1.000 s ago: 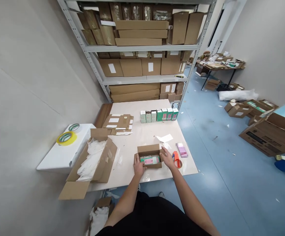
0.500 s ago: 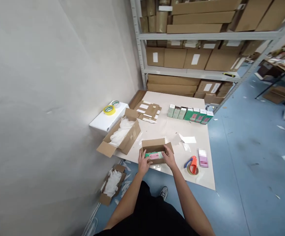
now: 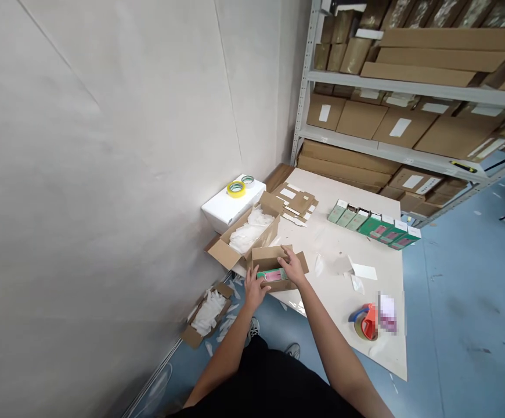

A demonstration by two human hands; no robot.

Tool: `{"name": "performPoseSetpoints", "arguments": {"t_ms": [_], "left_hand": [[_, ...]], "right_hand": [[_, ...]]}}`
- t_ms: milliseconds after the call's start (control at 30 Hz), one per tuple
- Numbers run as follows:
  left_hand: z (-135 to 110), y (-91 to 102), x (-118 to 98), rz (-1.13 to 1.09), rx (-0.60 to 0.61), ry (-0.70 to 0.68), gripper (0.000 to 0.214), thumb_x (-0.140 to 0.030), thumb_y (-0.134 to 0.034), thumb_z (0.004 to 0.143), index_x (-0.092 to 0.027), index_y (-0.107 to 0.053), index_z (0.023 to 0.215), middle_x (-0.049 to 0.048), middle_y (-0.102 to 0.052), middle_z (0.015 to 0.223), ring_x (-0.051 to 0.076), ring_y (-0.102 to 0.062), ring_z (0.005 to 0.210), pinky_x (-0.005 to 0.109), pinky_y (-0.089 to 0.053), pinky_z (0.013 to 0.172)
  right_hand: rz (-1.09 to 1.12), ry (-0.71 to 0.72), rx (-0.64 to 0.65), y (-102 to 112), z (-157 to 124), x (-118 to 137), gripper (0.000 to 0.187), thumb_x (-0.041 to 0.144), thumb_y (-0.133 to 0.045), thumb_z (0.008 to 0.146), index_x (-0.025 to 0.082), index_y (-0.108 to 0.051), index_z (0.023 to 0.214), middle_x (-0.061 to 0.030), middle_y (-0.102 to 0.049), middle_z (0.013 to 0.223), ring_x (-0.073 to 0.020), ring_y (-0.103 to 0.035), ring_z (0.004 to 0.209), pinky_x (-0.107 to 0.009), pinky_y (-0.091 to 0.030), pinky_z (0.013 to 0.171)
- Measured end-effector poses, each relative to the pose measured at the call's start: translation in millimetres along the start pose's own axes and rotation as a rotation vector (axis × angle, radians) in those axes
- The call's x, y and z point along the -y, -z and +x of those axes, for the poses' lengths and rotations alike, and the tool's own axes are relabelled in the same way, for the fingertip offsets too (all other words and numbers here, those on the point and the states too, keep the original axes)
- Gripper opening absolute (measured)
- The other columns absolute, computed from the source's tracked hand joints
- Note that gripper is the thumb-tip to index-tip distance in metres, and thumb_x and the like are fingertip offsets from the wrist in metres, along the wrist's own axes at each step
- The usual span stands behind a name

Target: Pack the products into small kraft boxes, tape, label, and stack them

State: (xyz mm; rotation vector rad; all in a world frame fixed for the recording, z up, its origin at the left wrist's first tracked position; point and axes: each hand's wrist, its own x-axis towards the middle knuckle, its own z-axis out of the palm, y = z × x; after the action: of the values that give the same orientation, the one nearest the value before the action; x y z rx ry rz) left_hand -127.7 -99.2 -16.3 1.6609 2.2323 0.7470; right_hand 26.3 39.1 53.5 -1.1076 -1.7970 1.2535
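A small open cardboard box (image 3: 285, 285) sits at the near edge of the table, its flaps up. Inside it lies a green and pink product box (image 3: 273, 275). My left hand (image 3: 255, 289) is wrapped round the left end of the cardboard box, thumb along its near side. Over the right part of the opening is my right hand (image 3: 291, 267), fingers apart and curved, near the back flap and above the product box's right end. It grips nothing that I can see.
At left, a larger carton (image 3: 269, 237) holds white packing material. Tape rolls (image 3: 235, 189) lie on a white box. Flattened cardboard (image 3: 298, 204) and a row of green boxes (image 3: 370, 223) are farther back. An orange tape dispenser (image 3: 368, 323) lies at right; shelves (image 3: 392, 152) stand behind.
My right hand has lifted off the product box's right end and moved toward the back flap. My left hand keeps its hold. The view has turned left.
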Motion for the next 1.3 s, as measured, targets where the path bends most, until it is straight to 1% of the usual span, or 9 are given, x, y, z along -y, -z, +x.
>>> {"name": "performPoseSetpoints", "arguments": {"t_ms": [200, 367, 500, 633, 767, 867, 1000, 1167, 1300], "left_hand": [[1.8, 9.2, 18.8, -0.045, 0.023, -0.015, 0.014, -0.022, -0.083, 0.074, -0.022, -0.071, 0.081, 0.0053, -0.040, 0.164, 0.041, -0.028, 0.153, 0.062, -0.035, 0.118], [8.6, 15.0, 37.0, -0.071, 0.042, -0.011, 0.013, -0.022, -0.083, 0.074, -0.022, -0.071, 0.080, 0.0052, -0.039, 0.165, 0.040, -0.026, 0.154, 0.063, -0.035, 0.117], [11.4, 22.8, 52.2, -0.115, 0.038, -0.012, 0.013, -0.021, -0.084, 0.075, -0.022, -0.072, 0.080, 0.0050, -0.038, 0.165, 0.039, -0.025, 0.155, 0.062, -0.034, 0.117], [11.0, 29.6, 59.0, -0.152, 0.051, -0.028, 0.013, -0.019, -0.084, 0.074, -0.021, -0.072, 0.078, 0.0049, -0.038, 0.165, 0.038, -0.024, 0.155, 0.061, -0.035, 0.117], [11.1, 33.1, 60.8, -0.180, 0.063, -0.024, 0.014, -0.019, -0.085, 0.074, -0.021, -0.072, 0.078, 0.0050, -0.039, 0.164, 0.038, -0.024, 0.155, 0.061, -0.035, 0.117], [11.4, 35.0, 62.7, -0.193, 0.070, -0.017, 0.013, -0.019, -0.084, 0.075, -0.021, -0.072, 0.077, 0.0043, -0.039, 0.164, 0.037, -0.025, 0.155, 0.062, -0.034, 0.118], [10.3, 37.5, 65.2, -0.206, 0.068, -0.022, 0.011, -0.020, -0.083, 0.076, -0.023, -0.073, 0.079, 0.0042, -0.039, 0.165, 0.037, -0.026, 0.155, 0.063, -0.033, 0.118], [9.0, 33.2, 61.9, -0.185, 0.059, -0.013, 0.010, -0.020, -0.081, 0.076, -0.023, -0.072, 0.079, 0.0032, -0.042, 0.163, 0.037, -0.025, 0.155, 0.064, -0.032, 0.119], [8.6, 24.5, 56.5, -0.143, 0.021, 0.002, 0.007, -0.021, -0.078, 0.078, -0.024, -0.071, 0.079, 0.0034, -0.042, 0.163, 0.040, -0.026, 0.154, 0.066, -0.033, 0.118]], "right_hand": [[-0.134, 0.076, 0.110, -68.0, 66.5, 13.5, 0.057, 0.027, -0.059, 0.087, 0.025, -0.057, 0.144, -0.0110, -0.057, 0.149, -0.0256, -0.057, 0.133, -0.043, -0.053, 0.105], [-0.424, 0.179, 0.241, -117.7, 125.3, 21.6, 0.050, 0.017, -0.060, 0.084, 0.017, -0.065, 0.133, -0.0141, -0.059, 0.146, -0.0254, -0.052, 0.139, -0.041, -0.040, 0.119], [-0.688, 0.158, 0.378, -140.4, 160.3, 21.2, 0.049, 0.012, -0.062, 0.082, 0.018, -0.067, 0.131, -0.0133, -0.058, 0.146, -0.0251, -0.057, 0.133, -0.037, -0.043, 0.116], [-0.958, 0.068, 0.508, -159.7, 184.1, 18.7, 0.067, 0.011, -0.071, 0.075, 0.021, -0.061, 0.140, -0.0158, -0.051, 0.153, -0.0283, -0.062, 0.125, -0.036, -0.051, 0.103], [-1.077, -0.029, 0.567, -178.2, 202.7, 15.2, 0.084, 0.018, -0.083, 0.067, 0.024, -0.056, 0.146, -0.0185, -0.042, 0.160, -0.0306, -0.069, 0.110, -0.036, -0.056, 0.089], [-1.073, -0.010, 0.524, -186.6, 211.2, 12.7, 0.069, 0.015, -0.076, 0.074, 0.023, -0.062, 0.141, -0.0188, -0.050, 0.155, -0.0277, -0.072, 0.103, -0.035, -0.055, 0.088], [-1.051, 0.045, 0.481, -186.2, 212.9, 13.1, 0.041, 0.012, -0.059, 0.087, 0.022, -0.074, 0.123, -0.0128, -0.072, 0.127, -0.0254, -0.070, 0.107, -0.033, -0.052, 0.093], [-1.028, 0.070, 0.422, -168.1, 207.8, 22.9, 0.027, 0.014, -0.057, 0.090, 0.020, -0.079, 0.104, -0.0132, -0.078, 0.110, -0.0264, -0.070, 0.103, -0.032, -0.049, 0.089], [-1.001, 0.074, 0.370, -146.2, 200.3, 35.2, 0.023, 0.016, -0.055, 0.092, 0.019, -0.078, 0.095, -0.0141, -0.078, 0.105, -0.0261, -0.070, 0.098, -0.031, -0.048, 0.084]]}}
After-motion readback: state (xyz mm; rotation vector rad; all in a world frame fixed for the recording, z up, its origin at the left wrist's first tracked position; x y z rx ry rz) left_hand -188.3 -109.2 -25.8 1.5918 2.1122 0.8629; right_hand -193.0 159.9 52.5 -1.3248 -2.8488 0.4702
